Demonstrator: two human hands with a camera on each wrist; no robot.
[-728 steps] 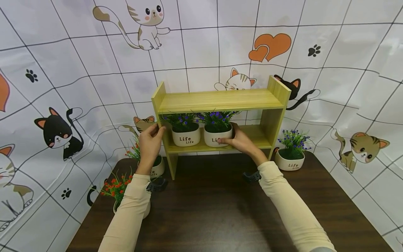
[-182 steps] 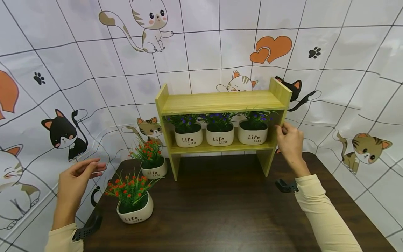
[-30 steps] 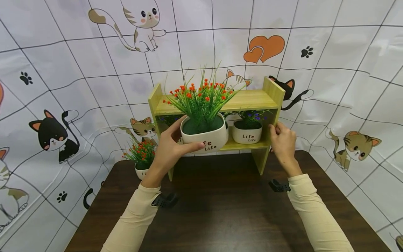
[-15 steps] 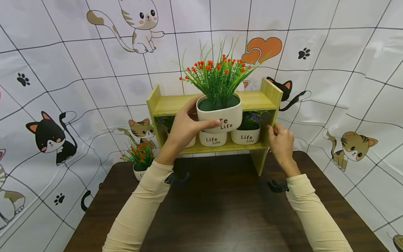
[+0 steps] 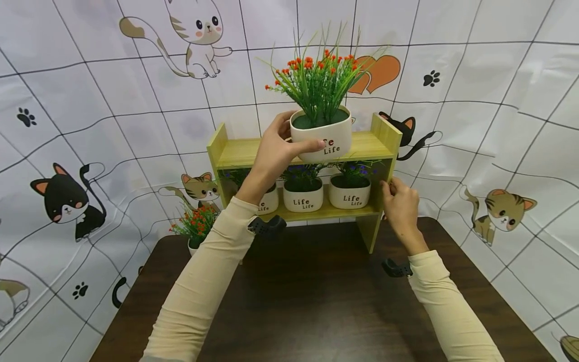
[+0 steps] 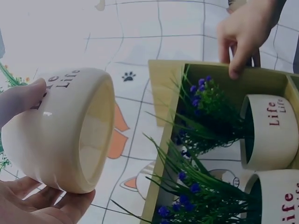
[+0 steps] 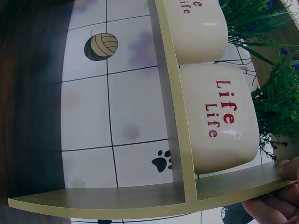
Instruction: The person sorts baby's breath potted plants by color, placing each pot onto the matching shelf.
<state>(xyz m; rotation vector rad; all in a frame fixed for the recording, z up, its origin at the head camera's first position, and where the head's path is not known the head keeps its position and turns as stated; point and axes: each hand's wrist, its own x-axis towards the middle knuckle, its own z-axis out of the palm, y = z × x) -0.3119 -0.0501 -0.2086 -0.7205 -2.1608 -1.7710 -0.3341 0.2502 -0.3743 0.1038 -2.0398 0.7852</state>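
My left hand (image 5: 275, 153) grips a potted plant with orange-red flowers (image 5: 323, 138), thumb across the "Life" lettering. The plant is upright, raised in front of the wooden shelf's top board (image 5: 244, 150); in the left wrist view, the underside of its white pot (image 6: 60, 135) shows nothing touching it. My right hand (image 5: 401, 207) pinches the front edge of the shelf's right side panel (image 5: 372, 229) between thumb and fingers. On the lower board stand three white pots with purple flowers: a right one (image 5: 350, 196), a middle one (image 5: 304, 198) and a left one (image 5: 269, 200) partly behind my left arm.
Another red-flowered potted plant (image 5: 198, 226) stands on the dark table (image 5: 312, 301) left of the shelf, half hidden by my left sleeve. Cat-patterned wall covering (image 5: 149, 100) rises behind the shelf and along both sides.
My left hand took the front red-flowered plant from the table's left and lifted it up and rightward. Earlier, the third purple plant moved from the table onto the shelf. My right hand stays at the panel.
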